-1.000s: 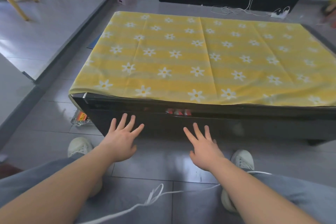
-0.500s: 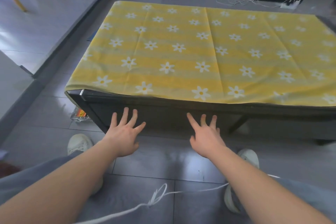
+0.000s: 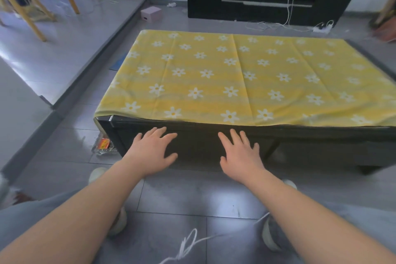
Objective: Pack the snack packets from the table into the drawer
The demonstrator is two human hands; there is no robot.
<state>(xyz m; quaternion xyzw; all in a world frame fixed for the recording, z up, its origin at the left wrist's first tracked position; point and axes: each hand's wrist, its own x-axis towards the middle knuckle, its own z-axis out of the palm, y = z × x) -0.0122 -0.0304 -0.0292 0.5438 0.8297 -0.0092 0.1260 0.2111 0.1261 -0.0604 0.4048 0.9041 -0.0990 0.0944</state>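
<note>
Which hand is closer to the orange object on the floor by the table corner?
Left. The left hand rests on the table's dark front, just right of the orange object; the right hand lies farther right on that front.

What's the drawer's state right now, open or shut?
Shut. The drawer front sits flush below the tablecloth edge with no gap showing. The left hand and right hand lie flat against it, fingers straight.

Home living room, coffee table (image 3: 214, 150), TV cabinet (image 3: 267, 4)
</note>
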